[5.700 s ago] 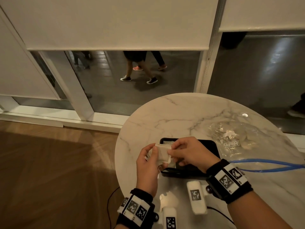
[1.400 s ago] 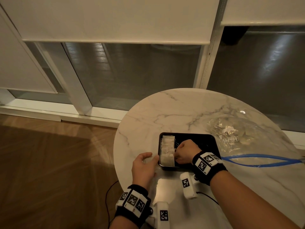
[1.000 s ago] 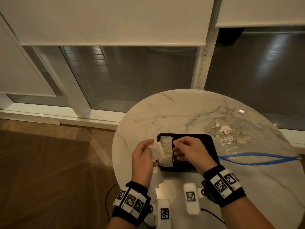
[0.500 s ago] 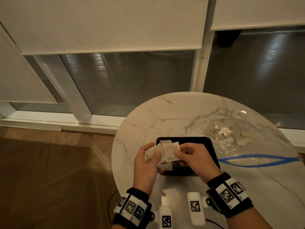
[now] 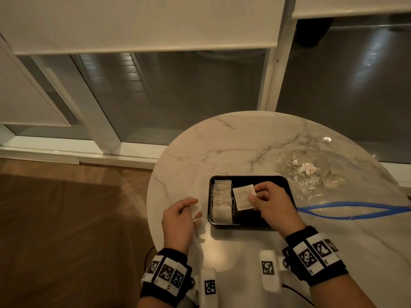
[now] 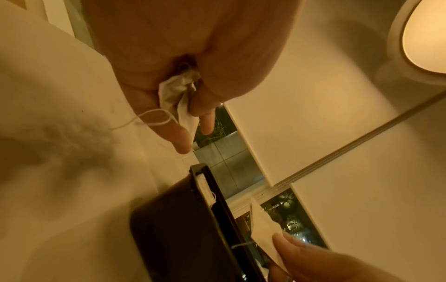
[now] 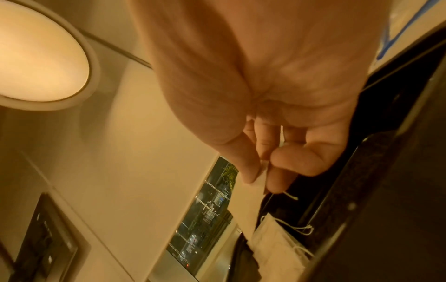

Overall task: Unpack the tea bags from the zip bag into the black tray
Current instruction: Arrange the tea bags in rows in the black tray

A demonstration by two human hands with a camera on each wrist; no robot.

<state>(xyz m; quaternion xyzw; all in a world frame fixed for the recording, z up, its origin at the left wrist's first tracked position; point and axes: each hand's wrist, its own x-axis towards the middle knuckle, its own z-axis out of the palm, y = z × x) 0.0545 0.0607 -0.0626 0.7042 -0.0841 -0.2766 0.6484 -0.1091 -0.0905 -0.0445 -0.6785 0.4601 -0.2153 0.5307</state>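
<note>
A black tray point(image 5: 275, 181) sits on the round marble table point(image 5: 222, 147). Several white tea bags point(image 5: 221, 201) lie in a row along the tray's left side. My right hand point(image 5: 270, 205) pinches one tea bag point(image 5: 243, 197) above the middle of the tray. Left of the tray, my left hand point(image 5: 180, 216) grips a bunch of tea bags point(image 6: 178, 99) with a loose string. The clear zip bag point(image 5: 322, 181) with a blue zipper lies to the right of the tray, with more tea bags inside it.
The table's rim runs close to my left hand, with wooden floor point(image 5: 66, 218) below. A window with lowered blinds point(image 5: 142, 23) stands behind the table. White marker-tagged camera mounts point(image 5: 268, 270) hang from both wrists over the near part of the table.
My hands have moved apart. The right hand has carried one tea bag over the tray, and the left hand has dropped to the table left of the tray with the rest.
</note>
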